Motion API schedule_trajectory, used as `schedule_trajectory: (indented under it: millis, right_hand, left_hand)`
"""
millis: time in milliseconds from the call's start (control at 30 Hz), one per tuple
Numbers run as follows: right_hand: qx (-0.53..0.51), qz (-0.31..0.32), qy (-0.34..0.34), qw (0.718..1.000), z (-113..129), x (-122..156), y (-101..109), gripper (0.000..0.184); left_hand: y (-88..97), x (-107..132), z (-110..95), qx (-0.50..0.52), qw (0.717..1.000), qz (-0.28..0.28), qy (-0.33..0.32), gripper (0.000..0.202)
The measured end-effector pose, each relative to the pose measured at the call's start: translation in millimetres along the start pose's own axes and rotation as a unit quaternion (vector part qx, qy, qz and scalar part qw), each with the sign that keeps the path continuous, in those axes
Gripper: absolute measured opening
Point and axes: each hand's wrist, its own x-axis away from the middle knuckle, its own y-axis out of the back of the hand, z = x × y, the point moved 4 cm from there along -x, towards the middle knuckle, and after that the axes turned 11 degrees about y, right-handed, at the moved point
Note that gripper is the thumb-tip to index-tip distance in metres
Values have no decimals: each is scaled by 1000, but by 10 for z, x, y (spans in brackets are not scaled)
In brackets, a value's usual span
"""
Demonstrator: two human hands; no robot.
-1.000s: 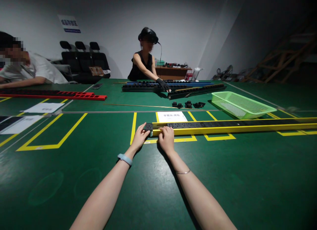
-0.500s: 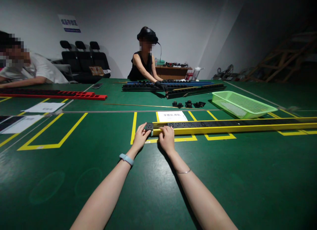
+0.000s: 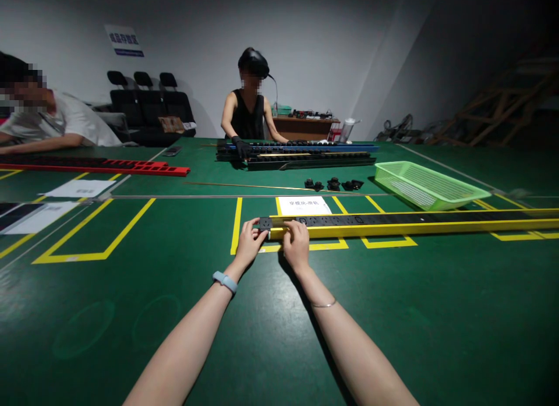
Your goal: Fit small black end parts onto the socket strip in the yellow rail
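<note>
A long yellow rail (image 3: 393, 228) lies across the table, its channel lined with a row of black socket modules (image 3: 332, 221). At the rail's left end, my left hand (image 3: 248, 243) is closed on a single black socket module (image 3: 265, 223), fingers behind it and thumb in front. A short stretch of bare channel shows between this module and the row. My right hand (image 3: 297, 243) grips the rail just right of that end, fingertips over the channel and thumb by the front wall. Its fingertips partly hide the left end of the row.
Behind the rail lie a white paper label (image 3: 304, 205), a green plastic basket (image 3: 430, 182) and several small black parts (image 3: 334, 183). Across the table, a person with black gloves handles dark rails (image 3: 310, 160). A red rail (image 3: 166, 169) lies at the left near another person.
My hands and the module stay almost where they were at the rail's end. The person across has shifted left, and the angled dark rail there now lies parallel to the others.
</note>
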Motion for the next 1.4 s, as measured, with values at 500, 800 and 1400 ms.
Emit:
schedule_trajectory:
  millis: [500,800,1400]
  right_hand:
    - [-43,144,-69,986,95,87,-71,42]
    - [38,261,-55,963,141,89,-148,49]
    - [119,190,-180,958,25,86,-41,40]
  left_hand:
    - [-18,10,-28,3,999,40,13,40]
    - [-51,16,-2,14,997,81,12,43]
    - [-18,-52,84,2,997,51,62,40]
